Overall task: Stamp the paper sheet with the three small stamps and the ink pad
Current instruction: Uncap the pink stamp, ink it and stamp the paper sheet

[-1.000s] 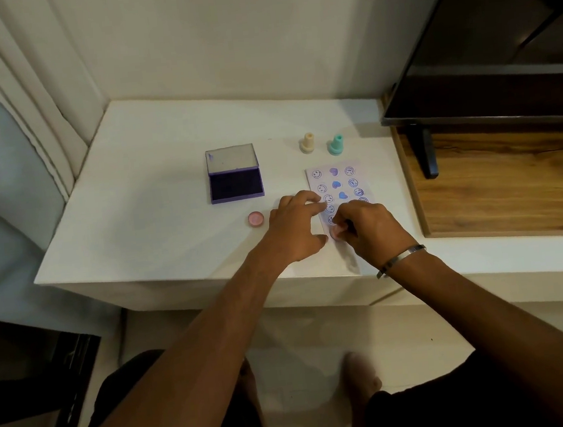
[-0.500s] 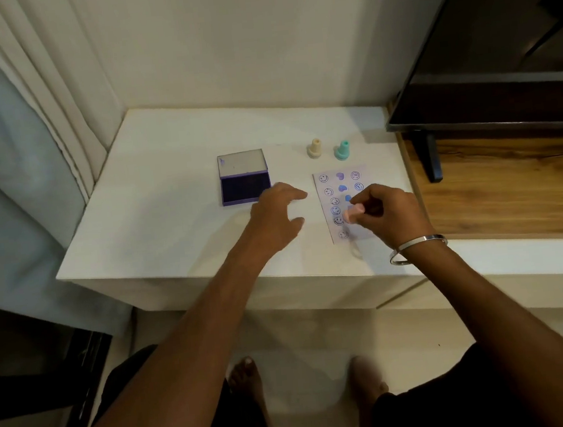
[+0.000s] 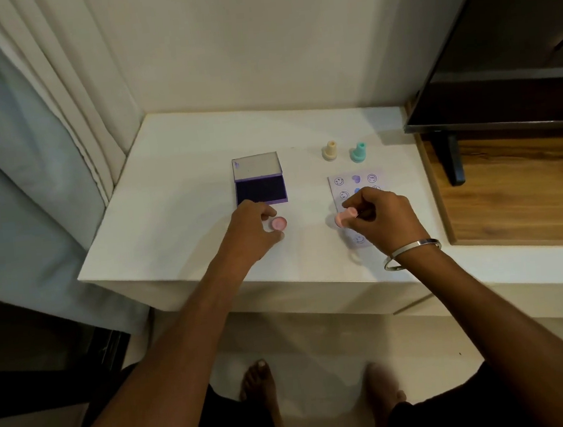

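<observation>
Since a second ago your left hand (image 3: 252, 231) left the paper sheet (image 3: 358, 206) for the pink cap (image 3: 278, 223); your right hand (image 3: 382, 219) grips the pink stamp (image 3: 344, 217) over nearly filled rows, so capping looks next

The white tabletop (image 3: 176, 202) looked smooth and matt, the board (image 3: 519, 197) at 3 o'clock was grained wood under a glossy dark screen (image 3: 515, 53), the curtain (image 3: 40, 116) at 9 o'clock was soft cloth, the bangle (image 3: 411, 250) was shiny metal, and the pink stamp (image 3: 344, 217) looked like smooth plastic.

Home: curtain (image 3: 42, 133), television (image 3: 510, 36)
</observation>
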